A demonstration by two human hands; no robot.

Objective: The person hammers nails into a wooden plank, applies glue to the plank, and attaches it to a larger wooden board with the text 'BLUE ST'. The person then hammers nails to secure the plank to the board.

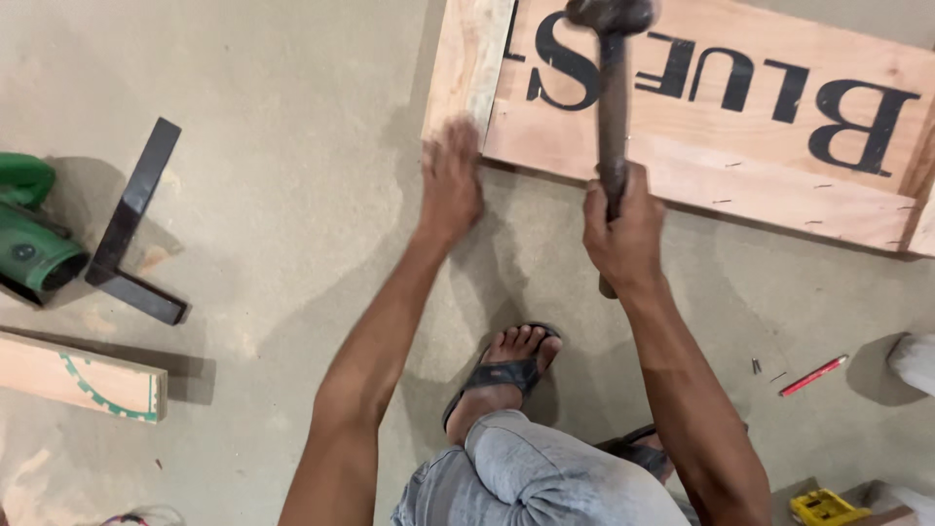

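Note:
My right hand (623, 229) is shut on the dark handle of a hammer (612, 93), whose head sits high over a pale wooden panel (740, 156) with large black lettering. The panel lies flat on the floor at the top right. My left hand (450, 180) presses flat, fingers spread, against the near corner of the upright wooden strip (469, 63) along the panel's left edge. My sandalled foot (506, 370) stands below, between my two arms.
A black metal square (131, 229) lies on the floor at left beside a green power tool (29, 239). A wood offcut (83, 375) lies lower left. A red pencil (813, 375) and small nails lie at right, a yellow tool (823, 507) at bottom right.

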